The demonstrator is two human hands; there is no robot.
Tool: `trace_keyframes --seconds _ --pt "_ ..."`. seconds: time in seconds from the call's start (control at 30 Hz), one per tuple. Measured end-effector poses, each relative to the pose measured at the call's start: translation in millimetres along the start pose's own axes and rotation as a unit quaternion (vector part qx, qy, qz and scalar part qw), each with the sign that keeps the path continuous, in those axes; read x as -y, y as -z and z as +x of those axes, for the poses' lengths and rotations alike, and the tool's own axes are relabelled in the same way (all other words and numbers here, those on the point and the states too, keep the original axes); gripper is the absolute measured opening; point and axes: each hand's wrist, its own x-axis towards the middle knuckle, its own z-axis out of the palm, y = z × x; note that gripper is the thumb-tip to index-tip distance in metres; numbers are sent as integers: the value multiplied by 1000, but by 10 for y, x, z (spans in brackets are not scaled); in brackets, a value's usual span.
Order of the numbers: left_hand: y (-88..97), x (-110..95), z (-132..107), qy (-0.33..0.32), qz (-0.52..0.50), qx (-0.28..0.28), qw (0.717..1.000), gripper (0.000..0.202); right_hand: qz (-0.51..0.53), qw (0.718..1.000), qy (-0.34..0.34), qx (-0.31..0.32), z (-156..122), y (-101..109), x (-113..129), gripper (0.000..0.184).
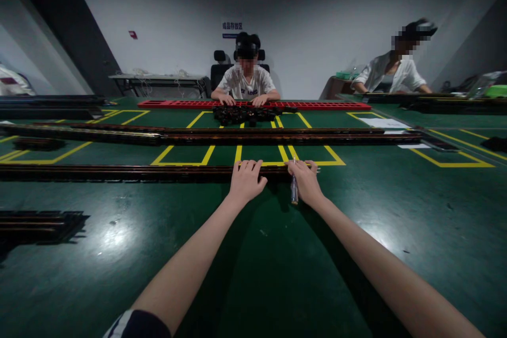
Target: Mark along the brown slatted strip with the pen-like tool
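My left hand (246, 182) lies over the right part of a long, glossy dark strip (119, 172). Its fingers curl over the strip's far edge, and the thumb is at the near side. Close by, my right hand (307, 182) is closed around a slim screwdriver-like tool (294, 193) with a shiny, pale bluish handle that sticks out toward me. The fingers of this hand also rest at the strip's right end, where thin tips poke out beside them. The contact under both palms is hidden.
More long dark strips (277, 138) run across the green table (253, 269). A dark bundle (39, 226) lies at near left. Beyond, a co-worker (246, 82) touches a black pile (243, 114) before a red slotted rail (336, 106). Another person (390, 74) sits at far right.
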Motion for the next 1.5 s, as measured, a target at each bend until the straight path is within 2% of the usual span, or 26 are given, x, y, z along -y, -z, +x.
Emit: trace_keyframes --seconds 0.07,0.2,0.33,0.57,0.7,0.8,0.9,1.17,1.33,1.5 --pt "8 -4 -1 -3 0 1 1000 47 4 1000 18 7 1 1 -2 20" --pt "22 -11 -3 -4 -2 0 1000 44 -6 1000 13 14 18 -19 -4 4" --pt "35 -11 -6 11 -7 7 1000 44 1 1000 -18 10 38 -58 12 5" --pt "5 24 -20 52 0 1 999 45 6 999 -37 -20 22 -78 -47 25" --pt "4 23 -22 54 3 -2 999 44 29 999 -26 -26 3 -59 -74 23" --pt "28 7 -19 56 1 3 998 44 20 1000 -9 -7 7 -65 -54 18" --pt "47 -5 -16 62 8 1 998 43 2 999 -38 -1 22 -79 -27 15" --pt "47 16 -24 84 7 -10 996 43 12 999 -51 -1 11 -59 -23 28" --pt "47 19 -29 83 5 -9 997 42 19 1000 -20 3 -9 -38 -3 20" --pt "32 23 -31 77 3 -17 997 41 12 1000 -24 12 -2 -25 40 15"
